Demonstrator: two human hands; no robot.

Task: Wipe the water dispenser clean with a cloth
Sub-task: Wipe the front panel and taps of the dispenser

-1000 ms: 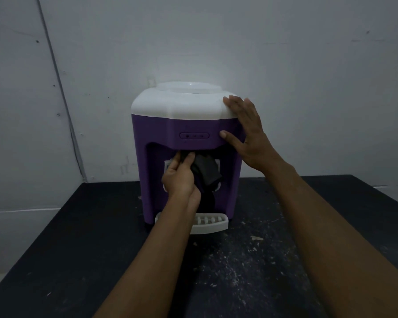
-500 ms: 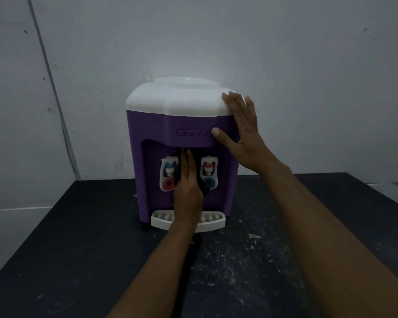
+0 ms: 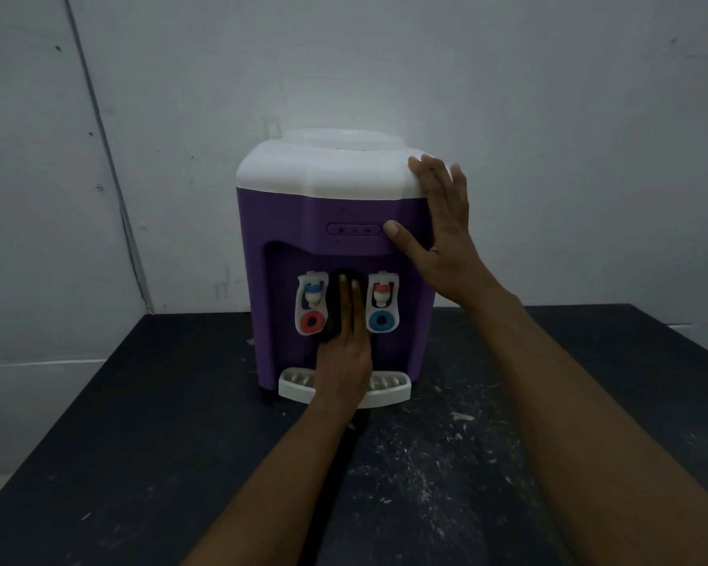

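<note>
1. The water dispenser point(image 3: 287, 222), purple with a white top point(image 3: 323, 169), stands upright near the back edge of a black table point(image 3: 140, 443), close to the grey wall point(image 3: 548, 116).
2. A dark cloth point(image 3: 330, 310) lies against the back of the dispenser's front recess, between the red-lever tap point(image 3: 311, 305) and the blue-lever tap point(image 3: 381, 303).
3. The left hand point(image 3: 344, 361) reaches over the white drip tray point(image 3: 389, 388), its fingers straight and together, pressing the cloth flat to the recess wall.
4. The right hand point(image 3: 446, 239) lies spread on the dispenser's upper right corner. Its fingers rest on the white top and its thumb on the purple front, just beside the small indicator panel point(image 3: 353, 229). It holds nothing.
5. Pale specks and scuffs are scattered over the table in front of the tray.
</note>
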